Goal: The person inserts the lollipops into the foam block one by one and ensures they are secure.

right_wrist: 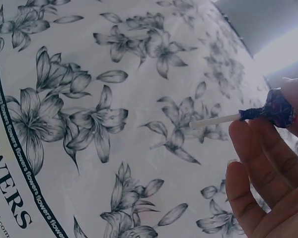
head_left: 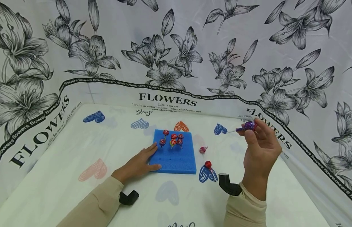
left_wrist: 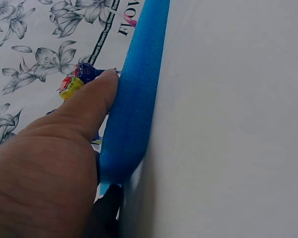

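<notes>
A lollipop in a purple wrapper is pinched by its head in my right hand, raised over the right side of the table. Its bare white stick points left in the right wrist view. My left hand rests against the left side of a blue foam block, thumb and fingers spread. In the left wrist view, a finger or thumb extends along the foam's face. Several wrapped lollipops stand upright in the foam's far half, and small holes show in its near half.
A pink-wrapped lollipop lies right of the foam. Nearer, a red lollipop lies over a printed blue heart. The white tablecloth bears heart prints, and a flower-printed curtain hangs behind. Black wrist mounts stick out from both sleeves.
</notes>
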{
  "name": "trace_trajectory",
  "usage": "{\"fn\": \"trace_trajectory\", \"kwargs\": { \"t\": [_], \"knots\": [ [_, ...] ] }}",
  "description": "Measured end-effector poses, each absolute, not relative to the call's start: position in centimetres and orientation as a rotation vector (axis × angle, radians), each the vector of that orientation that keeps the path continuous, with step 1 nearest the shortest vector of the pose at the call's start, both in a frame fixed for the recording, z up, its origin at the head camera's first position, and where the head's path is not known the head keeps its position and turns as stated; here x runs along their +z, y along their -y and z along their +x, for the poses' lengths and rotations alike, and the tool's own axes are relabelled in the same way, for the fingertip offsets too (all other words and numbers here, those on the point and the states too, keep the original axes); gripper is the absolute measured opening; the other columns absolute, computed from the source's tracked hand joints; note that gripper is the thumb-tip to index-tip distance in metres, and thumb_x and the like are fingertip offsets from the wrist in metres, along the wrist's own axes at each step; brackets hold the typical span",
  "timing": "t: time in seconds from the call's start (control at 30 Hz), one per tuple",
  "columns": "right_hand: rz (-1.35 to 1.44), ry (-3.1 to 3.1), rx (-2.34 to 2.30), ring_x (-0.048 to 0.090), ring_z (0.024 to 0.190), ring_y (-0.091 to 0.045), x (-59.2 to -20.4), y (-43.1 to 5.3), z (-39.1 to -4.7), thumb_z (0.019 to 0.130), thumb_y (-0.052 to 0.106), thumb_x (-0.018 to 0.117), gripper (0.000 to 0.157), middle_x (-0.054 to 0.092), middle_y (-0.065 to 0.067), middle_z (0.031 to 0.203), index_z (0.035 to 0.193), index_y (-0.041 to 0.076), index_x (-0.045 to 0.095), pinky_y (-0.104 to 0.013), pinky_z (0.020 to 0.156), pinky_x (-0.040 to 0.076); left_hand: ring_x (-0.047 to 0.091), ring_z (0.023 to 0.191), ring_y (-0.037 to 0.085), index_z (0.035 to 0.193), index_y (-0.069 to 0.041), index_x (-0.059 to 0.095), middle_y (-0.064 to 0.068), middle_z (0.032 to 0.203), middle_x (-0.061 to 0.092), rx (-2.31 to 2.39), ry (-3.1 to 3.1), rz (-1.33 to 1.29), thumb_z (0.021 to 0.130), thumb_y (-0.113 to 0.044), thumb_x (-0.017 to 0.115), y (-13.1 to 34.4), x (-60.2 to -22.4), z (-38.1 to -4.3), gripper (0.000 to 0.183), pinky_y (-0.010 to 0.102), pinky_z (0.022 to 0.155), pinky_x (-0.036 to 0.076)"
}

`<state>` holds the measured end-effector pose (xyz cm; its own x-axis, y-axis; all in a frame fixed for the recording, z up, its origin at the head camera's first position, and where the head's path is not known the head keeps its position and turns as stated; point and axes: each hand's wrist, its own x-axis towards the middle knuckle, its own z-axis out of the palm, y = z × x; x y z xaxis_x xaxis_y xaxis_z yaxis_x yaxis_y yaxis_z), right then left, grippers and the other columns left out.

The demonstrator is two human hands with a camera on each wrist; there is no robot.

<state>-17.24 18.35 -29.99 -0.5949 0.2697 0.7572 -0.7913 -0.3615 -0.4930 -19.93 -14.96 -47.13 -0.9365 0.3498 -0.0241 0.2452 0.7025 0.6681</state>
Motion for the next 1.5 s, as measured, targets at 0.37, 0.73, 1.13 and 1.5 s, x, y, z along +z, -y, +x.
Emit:
{"fn": "trace_trajectory", "kwargs": {
  "t": [0.37, 0.73, 1.13, 1.5],
  "knots": [
    [0.854, 1.452, 1.858, 0.064, 0.085, -0.025, -31.0, -14.6, -17.0, 0.087, -0.004, 0.068, 0.034, 0.064, -0.017, 0.096, 0.118, -0.013, 0.059, -0.029, 0.079, 0.054, 0.013, 0.141, 0.044, 0.153, -0.012, 0.027, -0.001, 0.159, 0.014, 1.062, -2.744, 0.48, 0.085, -0.053, 0.068, 14.9, -47.3, -19.6, 0.09, 0.058, 0.108, 0.021],
    [1.007, 1.668, 1.713, 0.066, 0.092, -0.021, -32.9, -10.9, -17.6, 0.091, 0.012, 0.069, 0.039, 0.065, -0.012, 0.101, 0.118, -0.014, 0.058, -0.029, 0.081, 0.054, 0.014, 0.141, 0.043, 0.153, -0.013, 0.028, 0.0, 0.159, 0.016, 1.067, -2.742, 0.463, 0.084, -0.053, 0.069, 14.6, -47.5, -19.7, 0.09, 0.058, 0.108, 0.022],
    [1.073, 1.864, 1.674, 0.064, 0.091, -0.025, -35.9, -8.0, -19.1, 0.092, 0.005, 0.065, 0.033, 0.064, -0.018, 0.108, 0.122, -0.008, 0.059, -0.037, 0.083, 0.054, 0.014, 0.141, 0.044, 0.153, -0.012, 0.027, 0.002, 0.159, 0.016, 1.051, -2.754, 0.474, 0.085, -0.053, 0.068, 14.8, -47.4, -19.7, 0.089, 0.058, 0.108, 0.021],
    [1.029, 2.139, 1.7, 0.066, 0.084, -0.028, -38.5, -5.1, -19.7, 0.088, -0.006, 0.066, 0.034, 0.067, -0.015, 0.097, 0.121, -0.005, 0.062, -0.044, 0.078, 0.055, 0.018, 0.14, 0.042, 0.154, -0.013, 0.026, 0.005, 0.159, 0.019, 1.052, -2.77, 0.512, 0.084, -0.053, 0.069, 15.1, -47.3, -20.0, 0.091, 0.058, 0.107, 0.024]
  ]
}}
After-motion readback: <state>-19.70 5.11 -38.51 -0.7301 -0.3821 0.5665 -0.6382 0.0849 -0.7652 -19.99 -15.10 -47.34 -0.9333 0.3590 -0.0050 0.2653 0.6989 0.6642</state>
